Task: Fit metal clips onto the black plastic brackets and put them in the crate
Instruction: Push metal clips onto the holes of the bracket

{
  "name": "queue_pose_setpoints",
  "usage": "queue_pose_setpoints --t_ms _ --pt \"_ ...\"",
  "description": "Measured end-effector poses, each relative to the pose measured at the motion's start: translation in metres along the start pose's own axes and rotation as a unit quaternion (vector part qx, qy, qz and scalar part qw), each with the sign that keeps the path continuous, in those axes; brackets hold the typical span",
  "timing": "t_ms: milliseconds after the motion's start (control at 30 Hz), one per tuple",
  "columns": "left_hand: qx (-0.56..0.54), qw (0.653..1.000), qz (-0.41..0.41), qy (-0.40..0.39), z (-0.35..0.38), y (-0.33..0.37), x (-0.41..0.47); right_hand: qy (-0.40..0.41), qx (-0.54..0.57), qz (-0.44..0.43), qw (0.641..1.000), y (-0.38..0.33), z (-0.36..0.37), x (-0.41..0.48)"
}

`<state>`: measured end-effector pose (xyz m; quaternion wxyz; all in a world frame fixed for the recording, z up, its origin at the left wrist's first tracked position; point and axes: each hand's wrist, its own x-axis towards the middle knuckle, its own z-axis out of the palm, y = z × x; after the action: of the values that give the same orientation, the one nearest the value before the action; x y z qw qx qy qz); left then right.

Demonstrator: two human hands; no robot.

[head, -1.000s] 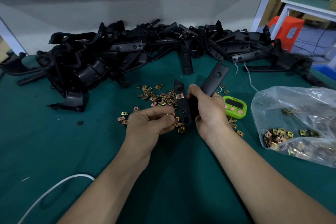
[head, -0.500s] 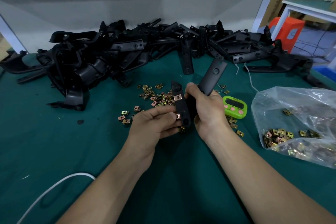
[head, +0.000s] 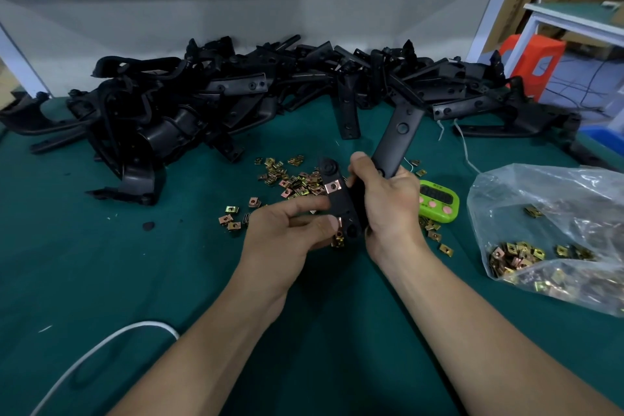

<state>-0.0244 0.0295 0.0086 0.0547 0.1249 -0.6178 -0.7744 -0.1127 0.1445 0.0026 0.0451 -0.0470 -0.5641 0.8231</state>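
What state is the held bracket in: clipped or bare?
Clipped: a coppery square metal clip sits on the black plastic bracket gripped by the right hand; the left hand pinches a second clip.

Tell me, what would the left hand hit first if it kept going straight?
The black bracket that the right hand grips; the left hand seems to touch it, pinching a metal clip at its edge.
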Motion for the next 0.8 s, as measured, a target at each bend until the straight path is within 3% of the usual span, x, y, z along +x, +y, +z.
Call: queue_pose_setpoints --t_ms 233,567,800 --pt "-0.142 0.988 -0.038 0.043 0.004 -0.001 -0.003 0.002 0.013 0.005 1.0 0.003 0.002 0.001" --pt "-0.112 0.993 -0.026 0.025 0.012 -0.008 -0.011 0.007 -0.035 -0.081 0.996 0.009 0.002 -0.003" --pt "-0.073 0.997 -0.013 0.014 0.012 -0.007 -0.011 -0.002 -0.064 -0.078 0.995 0.009 0.004 -0.008"
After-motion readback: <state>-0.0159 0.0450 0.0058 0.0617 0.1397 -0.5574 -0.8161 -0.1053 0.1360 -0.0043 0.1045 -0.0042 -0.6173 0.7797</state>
